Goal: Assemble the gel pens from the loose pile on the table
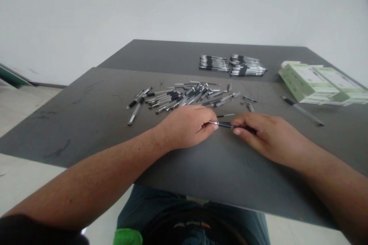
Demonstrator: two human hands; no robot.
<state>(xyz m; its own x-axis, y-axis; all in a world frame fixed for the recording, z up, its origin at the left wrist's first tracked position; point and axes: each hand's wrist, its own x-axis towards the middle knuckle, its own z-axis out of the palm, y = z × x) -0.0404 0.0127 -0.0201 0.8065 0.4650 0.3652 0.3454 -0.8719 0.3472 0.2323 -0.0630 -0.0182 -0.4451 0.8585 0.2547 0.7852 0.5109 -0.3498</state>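
Between my two hands, low over the near part of the dark table, is a slim pen (222, 124) with a dark section and a silvery part. My left hand (191, 125) is closed on its left end, thumb against fingers. My right hand (264, 132) pinches the right end with thumb and fingertips. Most of the pen's ends are hidden inside my fingers. Just beyond my left hand lies a loose heap of clear pens with black grips (184, 95), pointing various ways. A thin dark refill-like stick (226, 115) lies right behind the held pen.
Neat stacks of pens (213, 63) and more stacked pens (247, 66) lie farther back on the table (94, 122). At the right stand green and white boxes (312, 82). A single pen (303, 111) lies before them. A white wall rises behind the table.
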